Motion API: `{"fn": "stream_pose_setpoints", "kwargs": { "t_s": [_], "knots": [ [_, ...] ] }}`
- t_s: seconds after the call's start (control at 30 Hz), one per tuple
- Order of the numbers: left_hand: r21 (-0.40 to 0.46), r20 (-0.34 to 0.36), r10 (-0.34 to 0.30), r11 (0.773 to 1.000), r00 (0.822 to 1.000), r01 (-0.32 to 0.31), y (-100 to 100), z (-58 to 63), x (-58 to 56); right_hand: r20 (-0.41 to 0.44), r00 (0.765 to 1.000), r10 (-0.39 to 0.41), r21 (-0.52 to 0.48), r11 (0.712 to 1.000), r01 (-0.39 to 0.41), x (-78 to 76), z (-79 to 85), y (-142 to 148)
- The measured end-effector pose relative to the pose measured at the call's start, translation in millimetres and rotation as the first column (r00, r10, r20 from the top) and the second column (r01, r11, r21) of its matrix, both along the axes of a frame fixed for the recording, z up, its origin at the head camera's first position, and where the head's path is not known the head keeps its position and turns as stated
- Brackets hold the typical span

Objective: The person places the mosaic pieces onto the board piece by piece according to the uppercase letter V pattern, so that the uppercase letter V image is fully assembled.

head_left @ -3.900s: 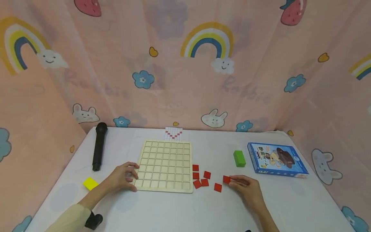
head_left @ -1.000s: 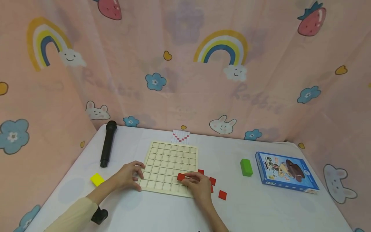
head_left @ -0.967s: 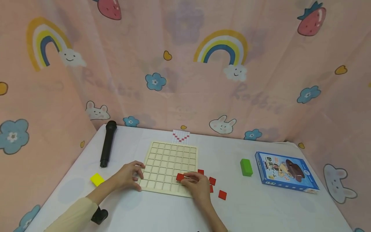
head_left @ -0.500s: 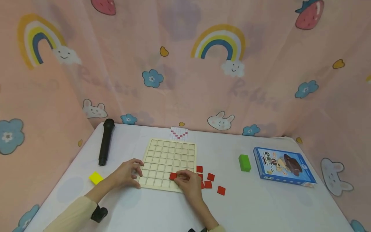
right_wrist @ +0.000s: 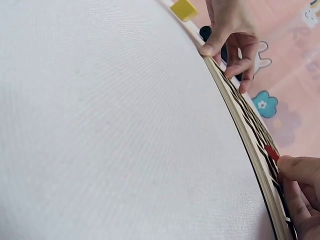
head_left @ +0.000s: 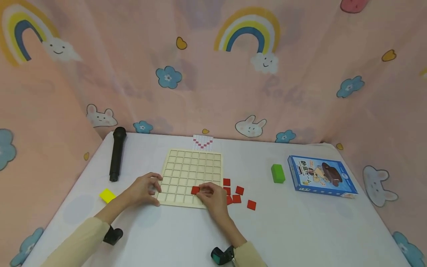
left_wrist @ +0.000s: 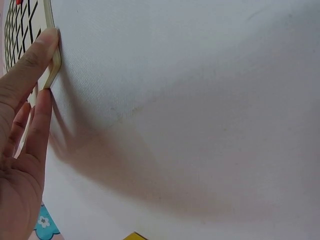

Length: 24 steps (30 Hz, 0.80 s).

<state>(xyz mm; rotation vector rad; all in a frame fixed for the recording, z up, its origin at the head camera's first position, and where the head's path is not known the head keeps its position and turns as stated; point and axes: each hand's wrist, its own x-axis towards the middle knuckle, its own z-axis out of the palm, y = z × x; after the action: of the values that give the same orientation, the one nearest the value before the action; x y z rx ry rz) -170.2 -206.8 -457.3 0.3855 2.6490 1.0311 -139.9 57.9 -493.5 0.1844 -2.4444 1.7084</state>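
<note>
A pale wooden grid board (head_left: 191, 174) lies on the table, its cells framed by raised lines. My left hand (head_left: 144, 190) grips its near left corner; in the left wrist view, the thumb lies on the rim and a finger touches the corner's side. Between the thumb and fingers of my right hand (head_left: 215, 202) is a red square tile (head_left: 195, 190). This tile is over the lower middle cells, and in the right wrist view it looks tilted against the grid lines. Several loose red tiles (head_left: 237, 199) lie right of the board, some close to its edge.
A small card (head_left: 202, 142) printed with a red V of squares lies behind the board. Further right are a green block (head_left: 278, 173) and a blue game box (head_left: 321, 176). A black microphone (head_left: 117, 154) and a yellow block (head_left: 107, 195) lie on the left.
My right hand has carried the red tile from beside the board leftward to its lower middle cells. My left hand stays at the board's corner. The head view has shifted slightly.
</note>
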Motion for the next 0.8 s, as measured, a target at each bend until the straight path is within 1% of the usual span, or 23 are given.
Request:
{"fn": "stream_pose_setpoints", "kwargs": {
  "t_s": [0.1, 0.23, 0.37, 0.6, 0.8],
  "knots": [
    [0.006, -0.025, -0.019, 1.000, 1.000, 0.020, -2.1, 0.6, -1.9, -0.001, 1.000, 0.012, -0.004, 1.000, -0.012, -2.6, 1.9, -2.7],
    [0.025, -0.012, -0.018, 1.000, 1.000, 0.018, -1.9, -0.1, -2.5, 0.024, 1.000, 0.005, 0.012, 1.000, -0.005, -2.9, 3.0, -4.6],
    [0.030, 0.004, -0.004, 1.000, 1.000, 0.004, -0.7, 0.5, -1.7, 0.025, 1.000, 0.012, 0.017, 1.000, -0.012, -2.7, 2.5, -5.2],
    [0.030, 0.017, 0.013, 0.999, 1.000, -0.014, 1.1, 3.0, 1.0, 0.024, 0.999, 0.040, 0.000, 0.999, -0.040, -3.7, 2.3, -6.1],
    [0.021, 0.004, 0.015, 1.000, 1.000, -0.015, 1.7, 4.0, 1.3, 0.065, 0.995, 0.082, -0.044, 0.996, -0.079, -6.7, 1.9, -4.9]
  ]
}}
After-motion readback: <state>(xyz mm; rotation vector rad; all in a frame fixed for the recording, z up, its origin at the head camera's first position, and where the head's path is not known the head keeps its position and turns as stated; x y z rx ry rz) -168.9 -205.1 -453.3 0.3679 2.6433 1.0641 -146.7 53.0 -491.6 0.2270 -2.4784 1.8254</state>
